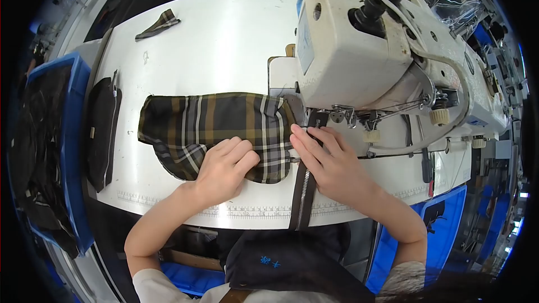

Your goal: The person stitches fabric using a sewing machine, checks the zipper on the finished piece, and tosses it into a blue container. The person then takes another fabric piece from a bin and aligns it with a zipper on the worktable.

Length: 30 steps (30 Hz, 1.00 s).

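A dark plaid fabric piece (224,115) with brown and white stripes lies on the white table, its right edge close to the sewing machine's needle area. My left hand (222,171) rests on its lower part, fingers curled closed on the cloth. A black zipper with metal teeth (303,196) runs from under the machine head to the table's front edge. My right hand (337,163) lies over the zipper, fingers stretched toward the plaid's right edge and the presser foot (339,116). What lies beneath its fingertips is hidden.
The white sewing machine (353,50) stands at the right. A plaid scrap (159,26) lies at the back left; a dark zippered piece (104,134) lies at the left edge. Beside the table stands a blue bin (81,151) of dark pieces. A ruler strip (247,211) follows the front edge.
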Each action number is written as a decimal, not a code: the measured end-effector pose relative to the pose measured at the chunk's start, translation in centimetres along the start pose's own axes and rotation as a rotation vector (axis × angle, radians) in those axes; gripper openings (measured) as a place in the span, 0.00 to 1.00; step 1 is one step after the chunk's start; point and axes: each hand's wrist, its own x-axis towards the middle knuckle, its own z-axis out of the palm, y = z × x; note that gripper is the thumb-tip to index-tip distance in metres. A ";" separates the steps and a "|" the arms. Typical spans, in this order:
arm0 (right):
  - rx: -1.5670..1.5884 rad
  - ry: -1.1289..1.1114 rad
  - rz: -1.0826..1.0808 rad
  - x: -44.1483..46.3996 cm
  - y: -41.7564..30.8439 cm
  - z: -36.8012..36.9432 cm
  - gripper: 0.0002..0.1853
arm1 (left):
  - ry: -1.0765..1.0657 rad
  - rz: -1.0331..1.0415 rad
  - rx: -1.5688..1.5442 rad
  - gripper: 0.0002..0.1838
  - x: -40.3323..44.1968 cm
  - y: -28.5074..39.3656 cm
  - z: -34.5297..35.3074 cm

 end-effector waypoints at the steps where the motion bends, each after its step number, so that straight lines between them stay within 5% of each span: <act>1: -0.012 0.000 -0.002 0.0 -0.1 0.0 0.29 | -0.021 -0.049 -0.023 0.15 0.3 0.4 -0.4; 6: -0.018 0.008 -0.004 -0.1 0.0 0.1 0.29 | -0.062 -0.142 -0.011 0.20 1.5 1.7 -0.7; 9: 0.002 0.016 0.005 -0.1 0.1 0.1 0.28 | 0.063 0.069 0.202 0.24 2.1 1.7 0.1; 17: 0.038 0.015 0.025 -0.3 0.2 0.3 0.26 | 0.092 0.115 0.158 0.19 1.8 1.9 0.8; 24: 0.041 0.040 0.039 -0.2 0.4 0.4 0.25 | -0.112 -0.703 -0.788 0.10 4.0 0.3 -1.8; 30: 0.078 0.039 0.060 -0.3 0.5 0.7 0.25 | -0.204 -0.836 -0.813 0.10 4.4 0.4 -2.5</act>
